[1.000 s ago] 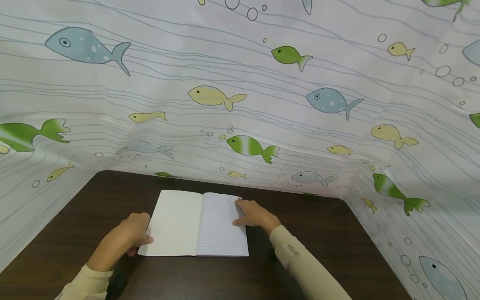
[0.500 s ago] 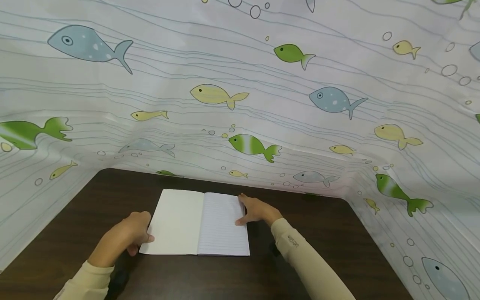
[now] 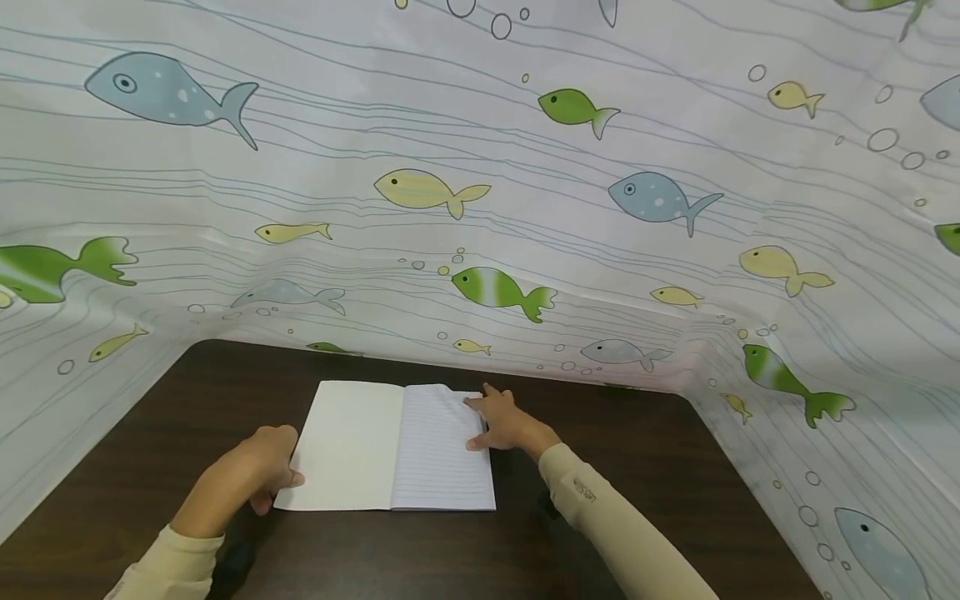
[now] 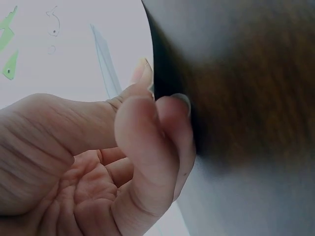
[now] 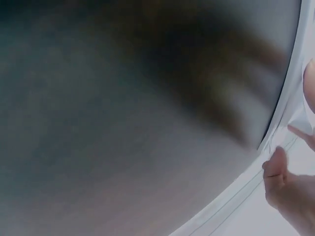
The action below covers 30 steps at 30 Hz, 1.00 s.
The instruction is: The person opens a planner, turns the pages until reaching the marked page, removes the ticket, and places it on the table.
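Lifting lined page [image 3: 437,458], lower ctr, needs light R hand [image 3: 501,422], fingers spread, w/ L hand [image 3: 258,465] pinching notebook [image 3: 348,450] by its edge.

- A dark brown, wood-grained table [image 3: 630,483] has rounded far corners.
- A white sheet [image 3: 510,104] with wavy lines rises along its far, left and right edges.
- A white-banded green fish print [image 3: 491,288] shows above the far edge.
- A yellow fish print [image 3: 114,345] sits beyond the left edge.
- A blue fish print [image 3: 881,546] sits beyond the right edge.
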Tool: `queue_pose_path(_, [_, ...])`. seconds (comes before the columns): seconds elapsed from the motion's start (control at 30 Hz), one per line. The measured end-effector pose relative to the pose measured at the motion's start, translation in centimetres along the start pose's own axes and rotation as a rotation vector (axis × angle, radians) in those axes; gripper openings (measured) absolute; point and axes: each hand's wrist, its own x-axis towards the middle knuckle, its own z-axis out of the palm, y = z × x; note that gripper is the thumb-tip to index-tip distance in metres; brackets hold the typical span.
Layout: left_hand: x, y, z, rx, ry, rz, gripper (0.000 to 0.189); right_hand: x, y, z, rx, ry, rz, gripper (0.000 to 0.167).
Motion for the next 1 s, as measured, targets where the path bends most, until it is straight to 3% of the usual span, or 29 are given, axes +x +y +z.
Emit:
queue_pose_path(0.33, [0.5,-0.2,0.3,0.004,-0.006,-0.005,0.031,-0.5,0.6,1.4,0.178,0.140,-0.064,0.087])
queue_pose_path(0.6, [0.4,-0.1,0.2,-0.014,-0.024,-0.019,0.033,-0.5,1.7,1.9,0.496,0.209,0.096,0.097])
queue_pose_path(0.77, [0.4,0.1,0.1,-0.021,-0.026,-0.018,0.032,-0.7,1.5,1.7,0.535,0.220,0.149,0.082])
queue_pose_path(1.0, [0.5,0.2,-0.1,-0.028,-0.020,-0.013,0.031,-0.9,1.5,1.4,0.581,0.205,0.143,0.031])
